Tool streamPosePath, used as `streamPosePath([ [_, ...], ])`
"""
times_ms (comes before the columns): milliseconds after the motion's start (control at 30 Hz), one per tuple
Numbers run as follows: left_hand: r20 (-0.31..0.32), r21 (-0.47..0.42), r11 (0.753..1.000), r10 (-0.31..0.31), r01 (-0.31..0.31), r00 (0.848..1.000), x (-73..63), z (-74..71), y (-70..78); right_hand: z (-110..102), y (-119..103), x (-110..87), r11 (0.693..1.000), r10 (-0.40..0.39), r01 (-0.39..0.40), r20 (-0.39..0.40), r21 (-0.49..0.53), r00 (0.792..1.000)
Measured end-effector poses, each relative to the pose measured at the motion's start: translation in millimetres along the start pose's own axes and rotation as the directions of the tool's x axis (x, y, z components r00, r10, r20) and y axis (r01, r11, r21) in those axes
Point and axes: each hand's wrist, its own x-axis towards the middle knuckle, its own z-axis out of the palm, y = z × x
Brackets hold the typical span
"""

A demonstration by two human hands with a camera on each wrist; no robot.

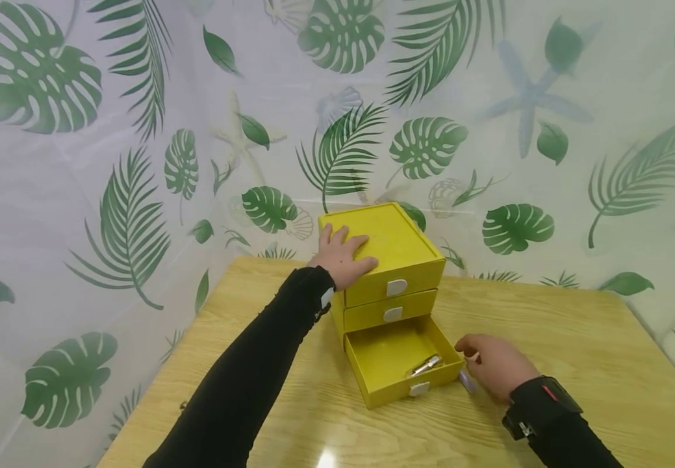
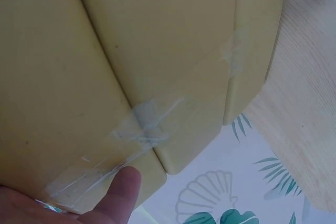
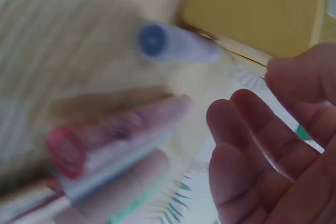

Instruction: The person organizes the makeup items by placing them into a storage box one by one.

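A yellow drawer unit [image 1: 392, 237] stands on the table with its bottom drawer [image 1: 384, 395] pulled out. My left hand [image 1: 342, 257] rests on the unit's top near the left edge, fingers spread. In the left wrist view, a finger [image 2: 118, 195] lies against the yellow side, close to clear tape [image 2: 144, 124]. Inside the drawer lies a shiny silver and clear tube [image 1: 427, 365]. Just right of the drawer is my right hand [image 1: 501, 364], fingers loosely bent with nothing between them. A lavender tube [image 3: 178, 43] and a pink tube [image 3: 115, 135] lie near it.
Two drawers with white pull tabs [image 1: 397, 288] above the bottom one are closed. Another slim tube [image 3: 121, 182] lies beside the pink one. A leaf-printed sheet [image 1: 337, 149] hangs behind the wooden table [image 1: 290, 416]. A small dark spot [image 1: 183, 405] shows at the table's left.
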Motion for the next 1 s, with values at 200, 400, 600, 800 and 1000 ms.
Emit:
streamPosePath([
  [200,0.005,-0.005,1.000,0.006,-0.006,1.000,-0.3,-0.1,-0.1,12,5,3.8,0.998,-0.006,0.007,0.017,-0.067,1.000],
  [400,0.000,-0.001,1.000,0.015,-0.015,1.000,-0.8,-1.0,-1.8,25,10,9.2,0.976,-0.069,0.068,-0.002,-0.208,0.998],
  [600,0.008,-0.012,1.000,0.014,-0.014,1.000,-1.5,-1.1,-0.1,29,18,7.6,0.959,-0.045,0.043,0.000,-0.281,0.999],
  [800,0.009,0.009,1.000,0.015,-0.015,1.000,0.0,-1.5,0.6,28,25,2.6,0.958,-0.079,0.074,-0.007,-0.277,0.997],
  [1000,0.004,0.008,1.000,0.012,-0.012,1.000,1.7,0.7,-0.8,28,31,-3.2,0.935,-0.197,0.161,-0.086,-0.315,0.977],
])
